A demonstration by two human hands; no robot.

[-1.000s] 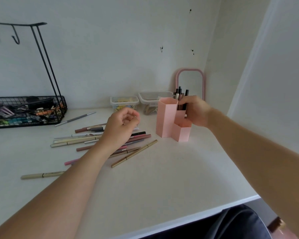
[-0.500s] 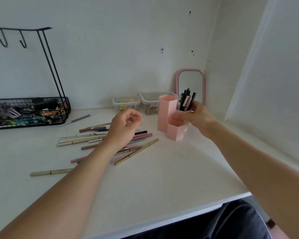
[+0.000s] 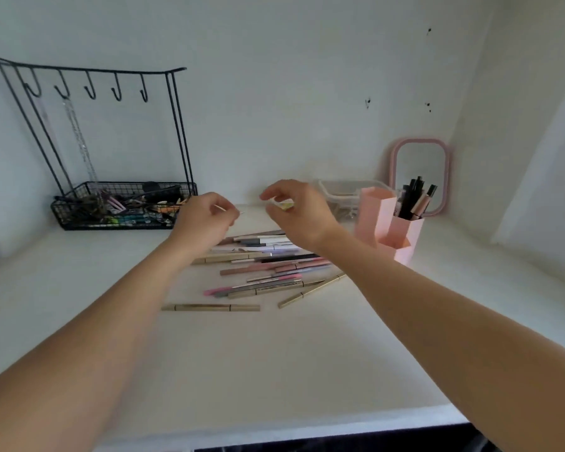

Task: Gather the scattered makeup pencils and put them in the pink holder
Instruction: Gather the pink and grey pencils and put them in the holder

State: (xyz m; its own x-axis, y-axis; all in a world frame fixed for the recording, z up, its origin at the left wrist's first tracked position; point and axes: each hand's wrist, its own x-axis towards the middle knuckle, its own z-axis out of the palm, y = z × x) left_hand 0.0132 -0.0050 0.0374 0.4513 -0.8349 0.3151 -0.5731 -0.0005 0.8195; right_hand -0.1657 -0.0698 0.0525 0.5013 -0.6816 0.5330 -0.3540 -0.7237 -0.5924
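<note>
Right hand (image 3: 302, 216) has left the holder (image 3: 388, 226) and now hovers, empty and loosely curled, above the pencils (image 3: 268, 269) mid-desk (image 3: 274, 360). Left hand (image 3: 206, 220) hangs alongside, curled; contents unclear. Holder stands near the desk's back right corner.

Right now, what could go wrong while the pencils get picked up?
The loose pencils lie crossed in a pile on the white table, so grabbing one could roll others away, maybe toward the front edge. The pink holder already has tall pens leaning in one cup; bumping it with the right hand might tip it. The left hand could knock the wire basket nearby.
</note>
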